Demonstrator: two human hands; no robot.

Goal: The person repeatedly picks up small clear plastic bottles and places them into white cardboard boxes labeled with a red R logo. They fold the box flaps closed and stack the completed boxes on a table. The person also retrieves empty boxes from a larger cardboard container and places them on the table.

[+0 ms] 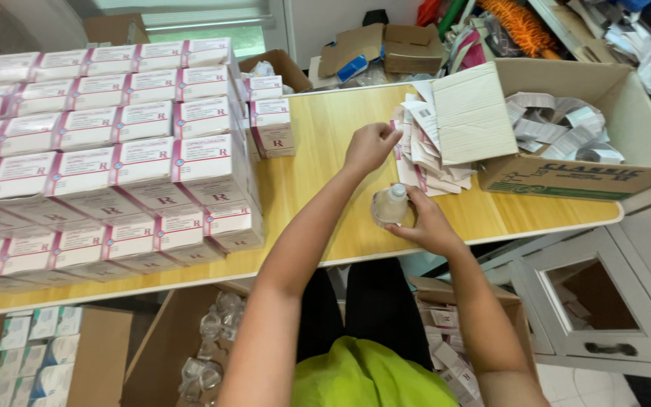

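Note:
My right hand [425, 220] grips a small clear plastic bottle [390, 205] with a white cap, just above the front edge of the yellow wooden table [325, 166]. My left hand [371, 147] is stretched further back, its fingers pinched on the edge of a pile of flat white carton blanks [423, 154] that leans against a cardboard box. Whether one blank is lifted free I cannot tell.
Stacked white and pink cartons [107, 158] fill the table's left half. An open cardboard box [566, 120] of folded paper leaflets sits at the right. Under the table stand boxes of clear bottles [209, 347] and small cartons [35, 350]. A white cabinet [604, 301] is at the right.

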